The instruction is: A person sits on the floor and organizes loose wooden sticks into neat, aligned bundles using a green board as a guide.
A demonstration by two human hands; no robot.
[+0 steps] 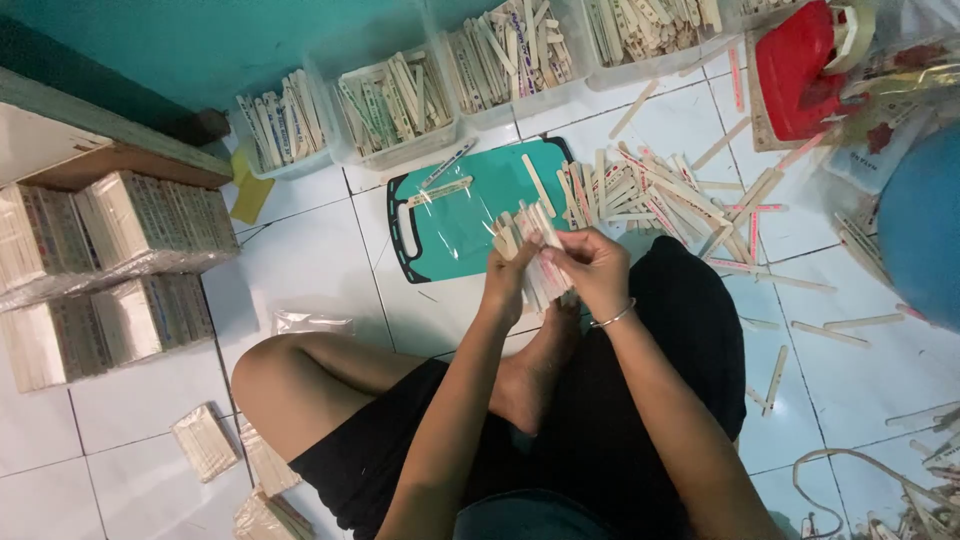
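- The left hand (510,275) and the right hand (590,270) meet above the lap, both closed around one bundle of flat wooden sticks (535,255); each grip is pinching the bundle, the left from its side, the right with fingers curled over the lower end.
- The bundle stands fanned and uneven at its top, held in the air just above the near edge of a teal cutting board (470,200) lying on the white tiled floor (300,260).
- A loose heap of sticks (650,200) spreads beside the board, to the right of the hands.
- Clear plastic tubs (395,105) of sorted sticks line the far wall; wrapped stacks (110,260) sit at the left.
- Judged from this, the step in hand is gathering and evening a counted handful.
- The next move seems to call for squaring the ends while keeping both grips firm, so no stick slips out.
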